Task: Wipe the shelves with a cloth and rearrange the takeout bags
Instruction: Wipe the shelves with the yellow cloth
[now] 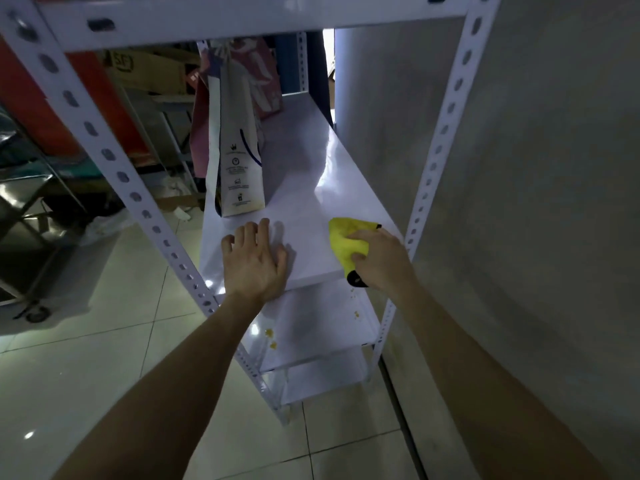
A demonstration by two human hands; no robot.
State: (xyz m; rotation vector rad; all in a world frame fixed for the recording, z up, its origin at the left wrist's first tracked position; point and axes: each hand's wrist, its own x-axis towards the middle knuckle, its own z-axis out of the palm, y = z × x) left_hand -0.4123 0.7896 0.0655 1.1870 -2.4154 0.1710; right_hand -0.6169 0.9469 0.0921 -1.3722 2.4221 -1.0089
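Observation:
A white metal shelf (311,202) runs away from me at chest height. My left hand (254,259) rests flat on its near edge, fingers straight. My right hand (379,259) grips a yellow cloth (343,242) at the shelf's near right corner. A white paper takeout bag (239,161) with a blue cord handle stands on the left side of the shelf, just beyond my left hand. A pink and red bag (258,77) stands behind it, farther back.
A grey wall (519,168) bounds the rack on the right. A lower shelf (311,327) carries a few yellow crumbs (270,337). Perforated white uprights (114,161) frame the rack. Cardboard boxes (145,71) and a steel cart (27,216) stand to the left on the tiled floor.

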